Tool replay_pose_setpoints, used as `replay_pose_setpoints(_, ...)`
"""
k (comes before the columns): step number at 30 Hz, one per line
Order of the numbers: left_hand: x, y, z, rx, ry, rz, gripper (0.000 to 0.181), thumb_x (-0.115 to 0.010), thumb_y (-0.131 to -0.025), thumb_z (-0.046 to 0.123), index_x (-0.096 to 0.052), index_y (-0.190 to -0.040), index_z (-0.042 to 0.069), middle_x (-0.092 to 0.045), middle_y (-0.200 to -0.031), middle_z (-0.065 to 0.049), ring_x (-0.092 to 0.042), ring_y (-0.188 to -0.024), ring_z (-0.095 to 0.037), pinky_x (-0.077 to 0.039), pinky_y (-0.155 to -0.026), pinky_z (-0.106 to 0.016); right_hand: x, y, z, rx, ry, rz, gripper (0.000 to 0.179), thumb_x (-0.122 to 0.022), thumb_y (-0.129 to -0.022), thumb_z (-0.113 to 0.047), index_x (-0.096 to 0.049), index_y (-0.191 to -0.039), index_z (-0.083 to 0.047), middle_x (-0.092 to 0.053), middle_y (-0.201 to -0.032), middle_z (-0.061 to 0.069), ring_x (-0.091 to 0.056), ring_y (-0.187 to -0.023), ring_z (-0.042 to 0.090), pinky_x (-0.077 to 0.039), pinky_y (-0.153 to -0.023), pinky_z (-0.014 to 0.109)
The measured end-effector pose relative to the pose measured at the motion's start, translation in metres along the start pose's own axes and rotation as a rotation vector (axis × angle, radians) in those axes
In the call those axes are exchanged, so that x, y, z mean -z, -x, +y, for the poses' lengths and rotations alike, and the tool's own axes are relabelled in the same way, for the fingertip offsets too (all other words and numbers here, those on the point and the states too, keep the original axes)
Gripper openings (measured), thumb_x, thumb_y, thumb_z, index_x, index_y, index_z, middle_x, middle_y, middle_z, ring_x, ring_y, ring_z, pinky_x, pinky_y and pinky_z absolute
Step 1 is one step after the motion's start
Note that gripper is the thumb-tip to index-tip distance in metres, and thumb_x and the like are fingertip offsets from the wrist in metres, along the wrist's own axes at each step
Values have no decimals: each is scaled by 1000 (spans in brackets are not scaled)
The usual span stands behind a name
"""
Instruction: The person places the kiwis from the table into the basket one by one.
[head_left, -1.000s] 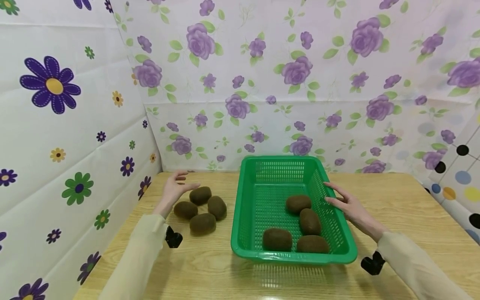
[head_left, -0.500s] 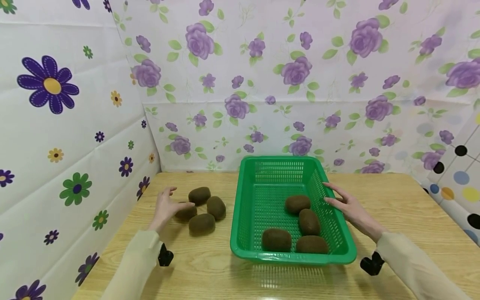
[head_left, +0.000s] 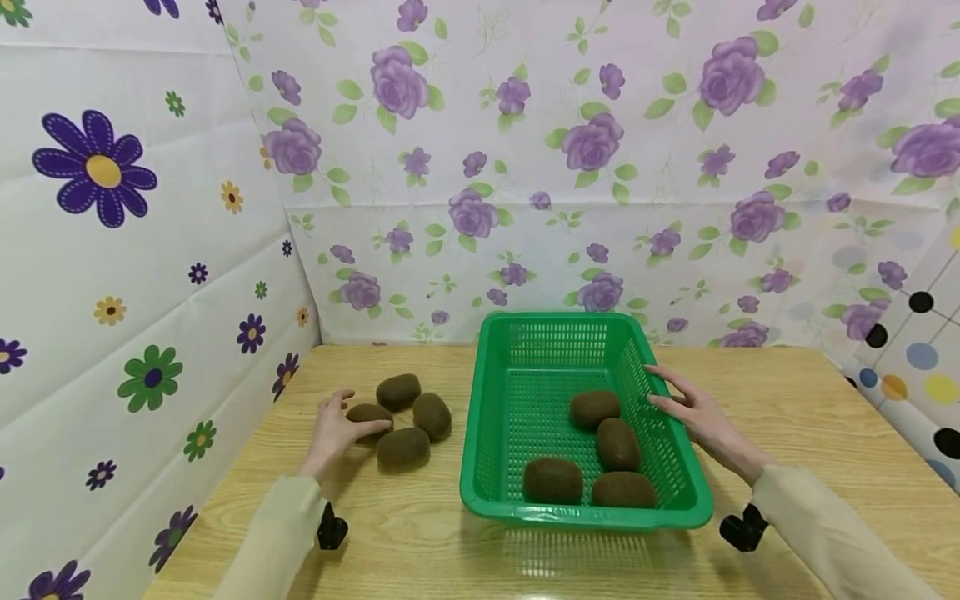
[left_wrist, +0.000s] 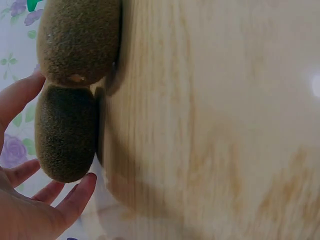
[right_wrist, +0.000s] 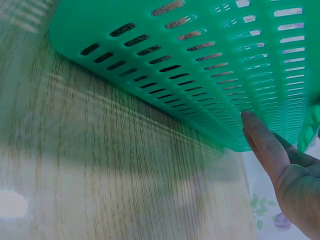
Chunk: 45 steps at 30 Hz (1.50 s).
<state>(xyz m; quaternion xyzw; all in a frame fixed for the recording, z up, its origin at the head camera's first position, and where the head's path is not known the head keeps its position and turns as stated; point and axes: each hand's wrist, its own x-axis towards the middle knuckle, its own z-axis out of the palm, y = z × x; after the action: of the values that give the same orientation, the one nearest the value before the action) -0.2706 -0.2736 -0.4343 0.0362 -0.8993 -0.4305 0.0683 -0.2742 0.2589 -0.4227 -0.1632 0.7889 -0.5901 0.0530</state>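
My left hand (head_left: 333,429) is at a brown kiwi (head_left: 367,414) on the table's left side, its thumb and fingers at opposite ends of the fruit. The left wrist view shows the fingertips (left_wrist: 89,181) against the lower end of that kiwi (left_wrist: 65,135). Another kiwi (head_left: 403,448) touches it, and two more lie just beyond. My right hand (head_left: 701,414) holds the right rim of a green plastic basket (head_left: 472,450), thumb and a finger over the rim. In the right wrist view, fingers (right_wrist: 265,142) lie along its slotted outer wall. Several kiwis (head_left: 618,444) lie inside the basket.
The pale wooden table (head_left: 420,533) extends around the basket and loose kiwis. A floral cloth (head_left: 525,250) hangs behind its back edge, and another flower-printed sheet (head_left: 225,333) borders the left side. Black cameras (head_left: 332,527) sit at both wrists.
My left hand has come back towards me from above the kiwi group, then lowered and closed in on the leftmost kiwi. The right hand and basket stay in place.
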Motion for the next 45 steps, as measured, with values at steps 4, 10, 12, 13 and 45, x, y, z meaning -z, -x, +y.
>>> replay_pose_setpoints(4, -1, 1, 0, 5, -2, 0, 86, -78, -71, 32, -32, -133, -6, -25, -130, -30, -29, -115, -40, -31, -90, -52, 0, 0, 0, 0, 25, 9, 60, -51, -94, -28, -23, -145, -15, -5, -148, 13, -48, -95, 37, -32, -45, 35)
replay_pose_setpoints(10, -4, 1, 0, 20, 20, -10, 84, -79, -71, 26, -33, -132, -8, -29, -129, -31, -31, -115, -42, -30, -91, -52, 0, 0, -1, -11, -36, -6, 60, -51, -94, -25, -22, -145, -15, -10, -145, 19, -21, -38, 12, -17, -36, 41)
replay_pose_setpoints(12, -5, 1, 0, 23, 21, -8, 82, -79, -71, 24, -33, -131, -9, -30, -128, -32, -32, -114, -43, -31, -91, -52, 0, 0, -1, -10, -40, -8, 60, -51, -94, -25, -22, -145, -15, -11, -144, 21, -21, -37, 11, -17, -36, 41)
replay_pose_setpoints(13, -6, 1, 0, 26, 23, -5, 82, -79, -70, 23, -34, -130, -9, -30, -127, -32, -33, -113, -43, -31, -91, -52, 0, 0, -1, -10, -39, -7, 59, -51, -94, -25, -22, -145, -15, -12, -144, 21, -21, -37, 11, -17, -36, 41)
replay_pose_setpoints(45, 27, -5, 21, 27, 32, 19, 77, -74, -74, 23, -31, -129, -9, -33, -127, -30, -35, -113, -43, -31, -92, -51, 1, 0, 1, -18, -25, -2, 59, -51, -94, -27, -22, -145, -16, -8, -147, 14, -41, -57, 15, -19, -42, 47)
